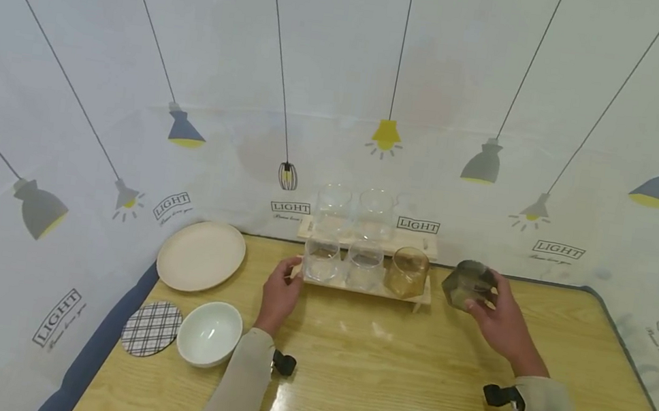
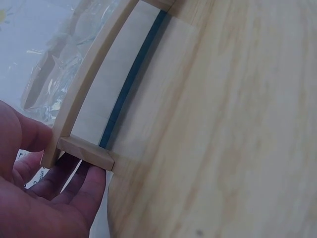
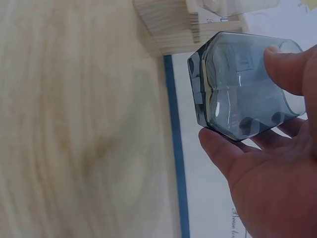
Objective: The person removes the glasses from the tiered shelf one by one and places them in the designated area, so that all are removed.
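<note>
A two-tier wooden rack (image 1: 368, 292) stands against the back wall. On its lower tier are two clear glasses (image 1: 323, 259) and an amber glass (image 1: 407, 273); two more clear glasses (image 1: 374, 214) stand on the upper tier. My left hand (image 1: 281, 295) grips the rack's left end, the thumb on the upper side and fingers beneath the end piece (image 2: 86, 152) in the left wrist view. To the right of the rack, my right hand (image 1: 500, 322) holds a smoky grey faceted glass (image 3: 242, 84). This glass is tilted, its thick base toward the wrist camera's left.
A beige plate (image 1: 200, 255) lies at the table's back left corner. In front of it are a checked round mat (image 1: 152, 329) and a pale green bowl (image 1: 210, 333), close to my left forearm. The wooden table (image 1: 369, 382) ends at a lamp-printed cloth wall (image 1: 343, 97).
</note>
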### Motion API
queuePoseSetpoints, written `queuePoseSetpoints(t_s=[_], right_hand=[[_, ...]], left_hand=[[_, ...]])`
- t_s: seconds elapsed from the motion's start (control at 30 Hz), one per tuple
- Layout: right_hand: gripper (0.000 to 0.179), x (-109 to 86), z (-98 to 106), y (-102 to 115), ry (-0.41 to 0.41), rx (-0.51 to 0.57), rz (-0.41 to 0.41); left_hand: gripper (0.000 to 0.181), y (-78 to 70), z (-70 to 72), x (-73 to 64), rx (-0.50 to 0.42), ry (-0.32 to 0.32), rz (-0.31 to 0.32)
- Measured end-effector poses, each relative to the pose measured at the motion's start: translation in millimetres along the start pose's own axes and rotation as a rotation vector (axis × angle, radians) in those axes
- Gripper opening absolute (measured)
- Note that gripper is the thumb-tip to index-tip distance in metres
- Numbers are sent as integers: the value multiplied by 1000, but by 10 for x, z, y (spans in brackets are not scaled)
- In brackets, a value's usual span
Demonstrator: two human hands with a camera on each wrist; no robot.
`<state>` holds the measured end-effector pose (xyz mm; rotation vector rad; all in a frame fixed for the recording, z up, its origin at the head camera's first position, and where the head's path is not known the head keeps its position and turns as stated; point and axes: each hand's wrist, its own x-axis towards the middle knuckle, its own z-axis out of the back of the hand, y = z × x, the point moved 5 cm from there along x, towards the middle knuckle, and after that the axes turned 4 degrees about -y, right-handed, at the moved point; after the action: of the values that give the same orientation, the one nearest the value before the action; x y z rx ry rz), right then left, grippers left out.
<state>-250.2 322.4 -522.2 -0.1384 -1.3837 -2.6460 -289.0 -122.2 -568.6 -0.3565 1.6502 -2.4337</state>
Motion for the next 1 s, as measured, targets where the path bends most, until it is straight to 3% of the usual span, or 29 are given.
queuePoseSetpoints(t_s=[0.5,0.7,1.0], right_hand=[[88,-161,-171,-341,43,22,-125],[90,-176,-160,-341,38,33,-140],[107,-124,0,-248,-16,41,-132]], left_hand=[[35,33,-24,-2,-14,8,25],[36,26,-18,8,-11,19,24],[35,23,2,17,-13,25,34]])
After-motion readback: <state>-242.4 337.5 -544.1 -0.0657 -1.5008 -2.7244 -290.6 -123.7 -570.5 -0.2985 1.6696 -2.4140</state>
